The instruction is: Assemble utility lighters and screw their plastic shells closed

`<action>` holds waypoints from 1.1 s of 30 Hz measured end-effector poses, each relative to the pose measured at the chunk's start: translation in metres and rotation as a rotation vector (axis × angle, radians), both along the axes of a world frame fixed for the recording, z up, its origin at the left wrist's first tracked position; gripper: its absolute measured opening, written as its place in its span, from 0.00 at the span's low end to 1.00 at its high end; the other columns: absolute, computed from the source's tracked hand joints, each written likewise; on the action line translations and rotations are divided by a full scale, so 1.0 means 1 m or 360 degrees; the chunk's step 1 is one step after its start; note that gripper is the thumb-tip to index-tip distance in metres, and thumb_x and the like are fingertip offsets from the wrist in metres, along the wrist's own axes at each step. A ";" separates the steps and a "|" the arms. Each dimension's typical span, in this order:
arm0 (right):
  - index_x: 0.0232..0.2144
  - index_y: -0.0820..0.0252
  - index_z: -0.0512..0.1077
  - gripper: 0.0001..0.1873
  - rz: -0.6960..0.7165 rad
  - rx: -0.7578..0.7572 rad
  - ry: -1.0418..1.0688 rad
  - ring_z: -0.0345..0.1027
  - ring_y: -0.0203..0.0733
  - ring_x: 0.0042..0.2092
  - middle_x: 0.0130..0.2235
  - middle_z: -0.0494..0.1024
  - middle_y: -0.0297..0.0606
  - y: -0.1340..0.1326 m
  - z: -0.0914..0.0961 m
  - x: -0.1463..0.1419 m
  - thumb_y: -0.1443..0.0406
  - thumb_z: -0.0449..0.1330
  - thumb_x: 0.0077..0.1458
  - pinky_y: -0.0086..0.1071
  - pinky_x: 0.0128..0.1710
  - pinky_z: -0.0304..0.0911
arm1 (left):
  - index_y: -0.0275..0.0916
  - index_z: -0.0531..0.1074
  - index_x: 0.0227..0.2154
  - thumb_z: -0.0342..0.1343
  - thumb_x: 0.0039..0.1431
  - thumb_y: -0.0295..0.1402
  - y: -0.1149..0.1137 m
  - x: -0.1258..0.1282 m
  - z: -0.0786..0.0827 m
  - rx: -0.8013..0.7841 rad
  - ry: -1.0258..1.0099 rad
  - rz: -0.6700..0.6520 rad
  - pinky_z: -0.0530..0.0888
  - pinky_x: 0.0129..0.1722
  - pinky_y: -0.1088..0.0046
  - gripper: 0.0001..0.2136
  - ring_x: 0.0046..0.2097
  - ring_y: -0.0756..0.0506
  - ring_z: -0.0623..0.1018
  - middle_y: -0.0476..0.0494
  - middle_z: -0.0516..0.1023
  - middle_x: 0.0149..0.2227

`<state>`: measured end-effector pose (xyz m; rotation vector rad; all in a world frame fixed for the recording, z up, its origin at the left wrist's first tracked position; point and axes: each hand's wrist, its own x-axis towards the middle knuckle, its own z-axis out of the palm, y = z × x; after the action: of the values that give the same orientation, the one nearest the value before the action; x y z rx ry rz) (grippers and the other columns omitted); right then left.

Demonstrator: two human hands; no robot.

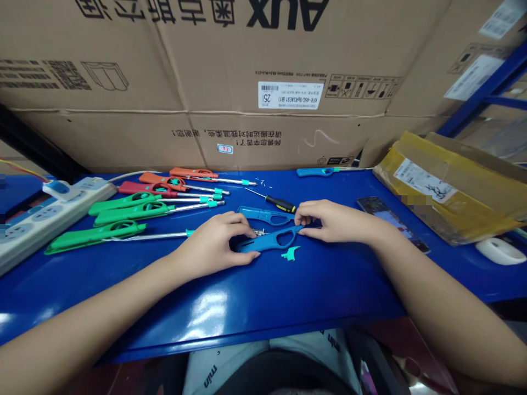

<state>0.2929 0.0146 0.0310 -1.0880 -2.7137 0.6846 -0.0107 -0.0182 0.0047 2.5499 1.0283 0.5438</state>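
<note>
A blue lighter handle shell (275, 239) lies on the blue table (263, 285), and both my hands grip it. My left hand (214, 244) is closed over its left end, my right hand (329, 219) pinches its right end. A second blue shell half (263, 214) lies just behind, between my hands. A small teal trigger piece (291, 253) rests loose in front of the shell. A black and yellow screwdriver (276, 202) lies just beyond my right fingers.
Several finished long-nosed lighters, green (123, 207) and red-orange (181, 176), lie at the left. A white power strip (45, 211) sits far left. One blue lighter (319, 171) lies at the back. A phone (391, 220), a white mouse (500, 250) and a taped parcel (448, 184) stand right. Big cartons (230, 82) wall the back.
</note>
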 end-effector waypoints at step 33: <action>0.40 0.59 0.73 0.07 -0.0005 0.0253 0.0015 0.71 0.43 0.40 0.41 0.78 0.40 -0.004 -0.009 -0.017 0.61 0.59 0.65 0.33 0.38 0.60 | 0.38 0.80 0.45 0.50 0.72 0.39 0.002 0.005 -0.002 -0.0032 -0.0373 0.0134 0.76 0.48 0.67 0.15 0.44 0.45 0.80 0.41 0.81 0.43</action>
<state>0.2762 0.0107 0.0222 -1.0486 -2.7032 0.4627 -0.0058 -0.0167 0.0031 2.3640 1.0526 0.8285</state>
